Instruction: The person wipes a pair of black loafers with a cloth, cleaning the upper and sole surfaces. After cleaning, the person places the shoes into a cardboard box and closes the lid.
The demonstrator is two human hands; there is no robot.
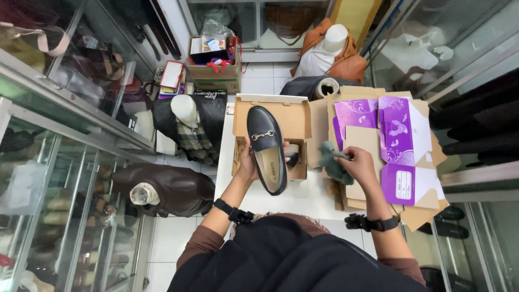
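1. Left hand (247,162): we see the fingers curled around the underside of one black loafer (266,148), thumb on its near edge. The grip is closed and firm, and the shoe is lifted over the open cardboard shoebox (273,111), toe pointing away from the person.
2. The loafer carries one gold metal bit across its vamp, and its tan insole faces up.
3. Right hand (359,165): the fingers are pinched shut on one grey-green cloth (331,161), which bunches and hangs left of the palm, just beside the box.
4. Inside the box, under the heel of the held shoe, we make out part of a second dark shoe (292,157), mostly hidden.
5. Count on the white table (303,197): one open box, two purple flattened cartons (397,138) on a stack of brown cardboard.
6. Each wrist wears one black strap.
7. Floor beside the table: two headless mannequin busts in dark jackets.
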